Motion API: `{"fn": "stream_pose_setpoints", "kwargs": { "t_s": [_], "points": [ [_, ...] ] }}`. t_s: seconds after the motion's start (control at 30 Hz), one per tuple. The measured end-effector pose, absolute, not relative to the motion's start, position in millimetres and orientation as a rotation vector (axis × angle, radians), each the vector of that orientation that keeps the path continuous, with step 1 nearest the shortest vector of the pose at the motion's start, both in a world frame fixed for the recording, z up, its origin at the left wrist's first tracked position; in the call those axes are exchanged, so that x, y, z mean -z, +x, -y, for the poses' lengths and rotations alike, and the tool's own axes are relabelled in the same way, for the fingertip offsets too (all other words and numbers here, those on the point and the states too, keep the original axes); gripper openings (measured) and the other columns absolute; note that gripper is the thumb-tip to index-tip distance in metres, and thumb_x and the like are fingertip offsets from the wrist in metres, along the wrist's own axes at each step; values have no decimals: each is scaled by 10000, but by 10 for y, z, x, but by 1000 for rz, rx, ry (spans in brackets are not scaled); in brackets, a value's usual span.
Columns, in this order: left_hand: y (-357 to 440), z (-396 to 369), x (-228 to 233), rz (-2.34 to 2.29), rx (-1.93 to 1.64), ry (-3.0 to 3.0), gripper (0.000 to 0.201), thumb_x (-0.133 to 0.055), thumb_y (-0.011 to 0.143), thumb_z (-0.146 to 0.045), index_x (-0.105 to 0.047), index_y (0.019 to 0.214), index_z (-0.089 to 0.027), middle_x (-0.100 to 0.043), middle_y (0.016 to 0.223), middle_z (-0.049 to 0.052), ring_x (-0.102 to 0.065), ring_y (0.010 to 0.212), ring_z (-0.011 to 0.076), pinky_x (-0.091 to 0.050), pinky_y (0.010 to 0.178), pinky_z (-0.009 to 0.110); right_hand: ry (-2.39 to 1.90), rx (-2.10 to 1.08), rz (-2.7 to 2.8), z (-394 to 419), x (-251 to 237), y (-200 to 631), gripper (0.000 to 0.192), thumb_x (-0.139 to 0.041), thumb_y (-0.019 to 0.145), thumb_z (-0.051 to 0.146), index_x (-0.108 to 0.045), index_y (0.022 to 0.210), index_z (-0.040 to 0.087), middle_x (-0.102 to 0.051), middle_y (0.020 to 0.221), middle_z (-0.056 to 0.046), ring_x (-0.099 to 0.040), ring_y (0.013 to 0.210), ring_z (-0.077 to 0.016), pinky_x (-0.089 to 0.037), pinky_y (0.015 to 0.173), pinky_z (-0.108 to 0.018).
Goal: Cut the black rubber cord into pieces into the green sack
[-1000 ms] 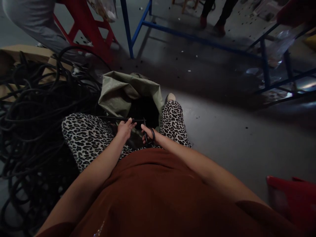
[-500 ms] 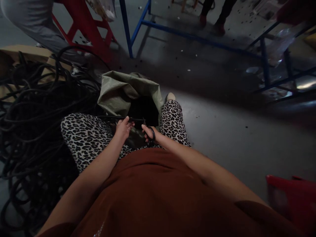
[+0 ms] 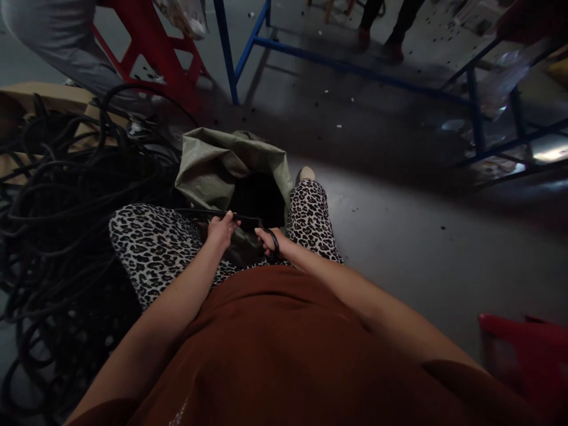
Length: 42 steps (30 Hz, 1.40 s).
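Observation:
Between my knees, my left hand [image 3: 220,229] pinches a thin black rubber strip [image 3: 202,211], which runs in from the left over my thigh. The strip's free end points toward my right hand [image 3: 267,239]. That hand is closed around black-handled scissors [image 3: 274,241], whose blades meet the strip near its end; whether they are fully closed is too dark to tell. Just beyond both hands stands a pale green woven sack [image 3: 208,160] with its mouth wide and its inside dark.
A large tangle of black rubber strips [image 3: 57,195] spills from a cardboard box [image 3: 48,90] on the left. Ahead are a red stool [image 3: 146,47], another person's leg [image 3: 57,47] and a blue metal frame [image 3: 310,52]. A red plastic object [image 3: 519,349] stands at right.
My right hand has dipped slightly and its fingers have drawn closer together; the scissor blades look less spread. My left hand has barely moved.

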<state>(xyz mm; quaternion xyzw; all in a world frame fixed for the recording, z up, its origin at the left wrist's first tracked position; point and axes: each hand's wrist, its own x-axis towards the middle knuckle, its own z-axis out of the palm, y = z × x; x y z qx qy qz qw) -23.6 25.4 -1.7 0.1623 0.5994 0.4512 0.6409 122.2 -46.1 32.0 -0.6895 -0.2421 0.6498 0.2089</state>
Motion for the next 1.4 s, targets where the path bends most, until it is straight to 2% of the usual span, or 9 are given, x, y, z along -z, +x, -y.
{"fn": "stream_pose_setpoints", "kwargs": {
  "t_s": [0.4,0.53,0.77,1.1,1.4],
  "points": [
    [-249,-266,44,-1367,-1051,396,186,-691,709,-173,-511,740,-134,-608,683,13,-609,615,107,-531,612,264,-1962,-1803,674,457,-337,1237,398,-535,905,429,-520,639,134,-420,394,57,-387,246,-59,-278,271,-156],
    [-250,-280,43,-1348,-1081,381,202,-703,702,-179,-510,746,-139,-609,689,13,-613,632,110,-537,640,280,-1915,-1797,619,474,-296,1246,399,-489,924,464,-521,703,134,-444,411,51,-428,263,-71,-315,285,-155],
    [-230,-299,12,-1315,-1131,343,234,-717,688,-167,-490,737,-140,-609,692,8,-624,671,117,-545,685,303,-1786,-2005,626,558,-380,1254,476,-384,919,592,-517,892,136,-527,450,15,-527,321,-131,-403,317,-186],
    [-204,-257,10,-1266,-1129,342,271,-758,632,-177,-512,733,-122,-594,691,12,-611,678,117,-534,726,332,-1760,-2045,546,490,-405,1210,500,-385,909,607,-519,925,125,-532,459,11,-523,324,-129,-433,342,-198],
    [-161,-201,34,-1272,-1087,362,255,-745,644,-183,-506,711,-125,-603,708,17,-611,694,121,-530,722,335,-1776,-2021,488,461,-348,1194,502,-406,906,601,-521,968,116,-534,466,10,-514,317,-131,-427,328,-204]
  ]
}}
